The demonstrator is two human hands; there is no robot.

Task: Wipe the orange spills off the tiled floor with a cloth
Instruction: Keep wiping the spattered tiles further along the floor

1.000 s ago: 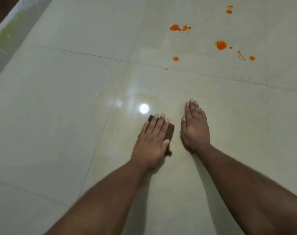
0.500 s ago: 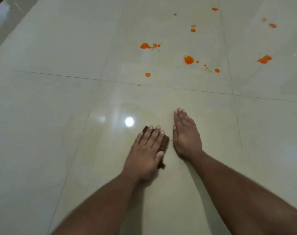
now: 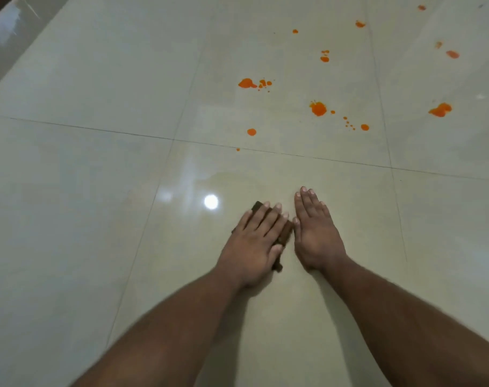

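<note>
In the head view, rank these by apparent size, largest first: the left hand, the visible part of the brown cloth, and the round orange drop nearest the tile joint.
1. Left hand, flat on the cloth.
2. Brown cloth, mostly hidden under that hand.
3. Round orange drop, farther from the camera, so its true size is unsure.

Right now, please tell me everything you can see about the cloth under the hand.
The cloth is dark brown and looks folded into a small flat pad. It lies on the pale glossy floor, mostly hidden under the left hand, which presses on it with straight fingers. Only its far corner and right edge show. It is well short of the orange spills.
</note>
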